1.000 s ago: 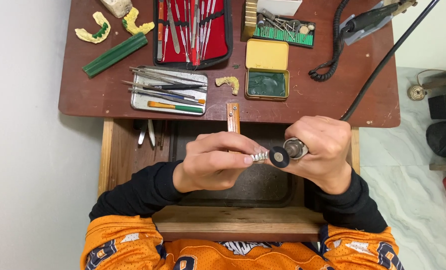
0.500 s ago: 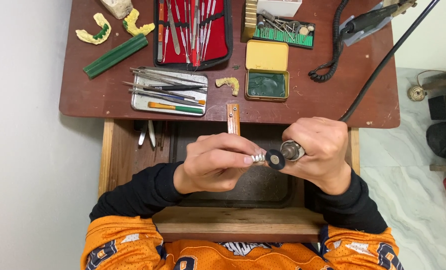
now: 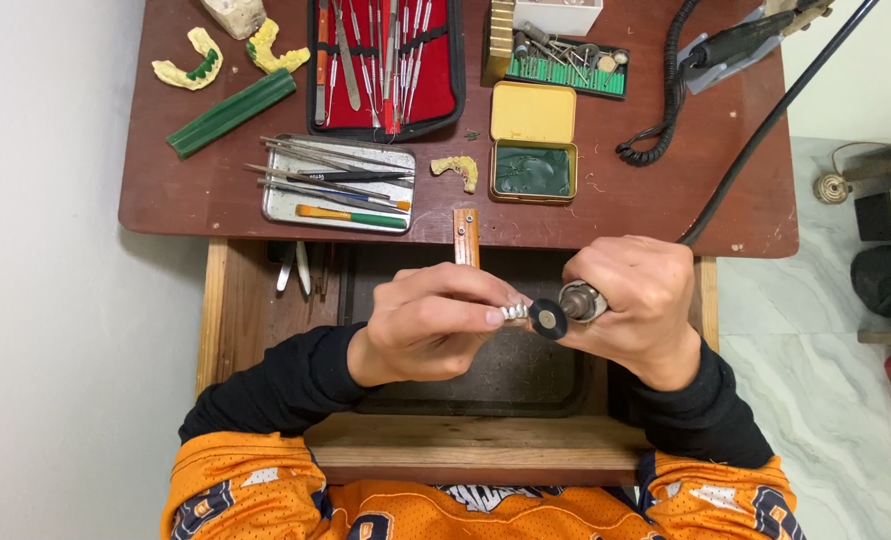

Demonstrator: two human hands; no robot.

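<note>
Here, the left hand (image 3: 430,325) was closed around a small silvery metal piece (image 3: 513,312), which stuck out from between its thumb and fingertips, just above the open wooden drawer (image 3: 227,330). The right hand (image 3: 637,305) was clenched on a rotary handpiece (image 3: 580,300), and the black disc (image 3: 547,318) at its tip touched the end of the metal piece, between the two hands. Behind them, on the brown table (image 3: 645,205), lay a metal tray of tools (image 3: 335,185) and an open yellow tin (image 3: 533,142).
</note>
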